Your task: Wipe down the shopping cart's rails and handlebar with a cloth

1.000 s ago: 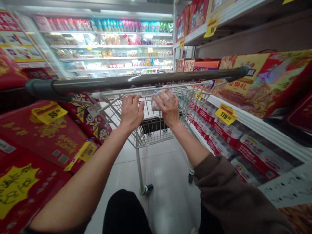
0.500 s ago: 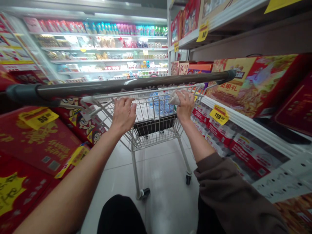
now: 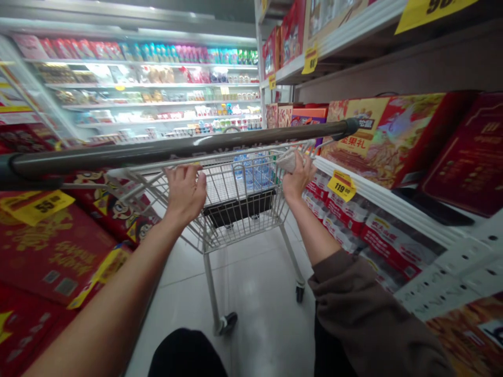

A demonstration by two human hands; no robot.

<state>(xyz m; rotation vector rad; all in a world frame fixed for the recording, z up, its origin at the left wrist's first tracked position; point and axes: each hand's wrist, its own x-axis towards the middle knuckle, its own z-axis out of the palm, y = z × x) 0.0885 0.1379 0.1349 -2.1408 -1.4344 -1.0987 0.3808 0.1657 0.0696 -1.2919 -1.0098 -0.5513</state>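
A wire shopping cart (image 3: 243, 230) stands before me, its brown handle bar (image 3: 188, 146) running across the view. My left hand (image 3: 186, 191) is below the bar, with its fingers curled over the top wire of the basket's near side. At the right end of that same wire, my right hand (image 3: 298, 178) is closed on a light grey cloth (image 3: 286, 160), pressing it against the basket. Clear water bottles (image 3: 255, 170) with a bluish tint lie inside the basket. A black panel (image 3: 239, 207) is fixed across the cart's near side.
Red gift boxes (image 3: 58, 246) are stacked close on the left. On the right, a shelf (image 3: 393, 209) carries gift boxes (image 3: 377, 136), with wrapped bottle packs (image 3: 393, 238) underneath. A lit chiller (image 3: 157, 94) full of packaged goods spans the far end. The floor (image 3: 255, 283) is pale tile.
The view has shifted, so the cart, left hand and shelves sit a little further left. My right hand and the cloth have moved slightly toward the right end of the basket's wire.
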